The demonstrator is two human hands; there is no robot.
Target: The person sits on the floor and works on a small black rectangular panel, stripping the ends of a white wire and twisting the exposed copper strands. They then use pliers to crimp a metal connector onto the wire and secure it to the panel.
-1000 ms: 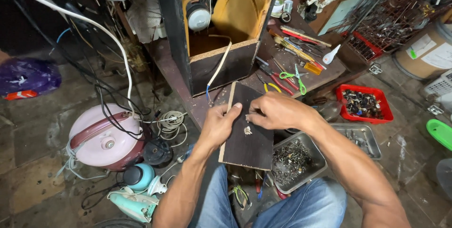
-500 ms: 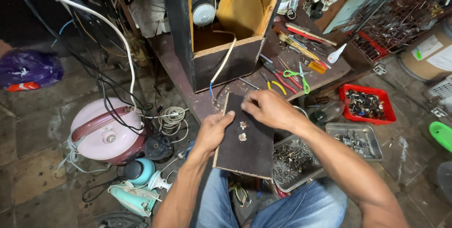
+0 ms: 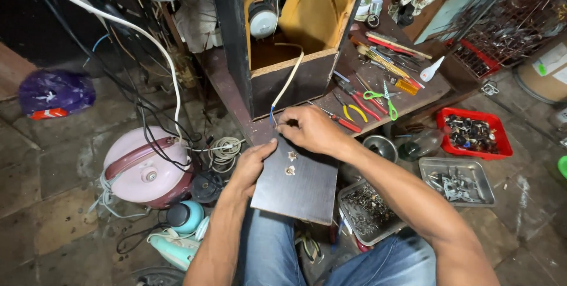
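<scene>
A dark rectangular panel (image 3: 301, 188) with two small metal terminals rests on my lap. My left hand (image 3: 251, 165) holds its left edge. My right hand (image 3: 307, 129) is closed at the panel's far edge, pinching the bare ends of a pale two-core cable (image 3: 289, 79). That cable runs out of an open dark wooden speaker box (image 3: 283, 85) standing on the low bench (image 3: 224, 79) in front of me. The fingertips hide the wire ends.
Pliers, green scissors (image 3: 381, 94) and screwdrivers lie on the bench at right. A red tray (image 3: 472, 132) and two metal trays (image 3: 458, 180) of small parts sit on the floor. A pink round appliance (image 3: 142, 165), coiled cords and a teal iron (image 3: 180, 236) crowd the left.
My right hand has shifted from the panel's middle up to its far edge and taken the cable ends. The panel and left hand stayed about where they were.
</scene>
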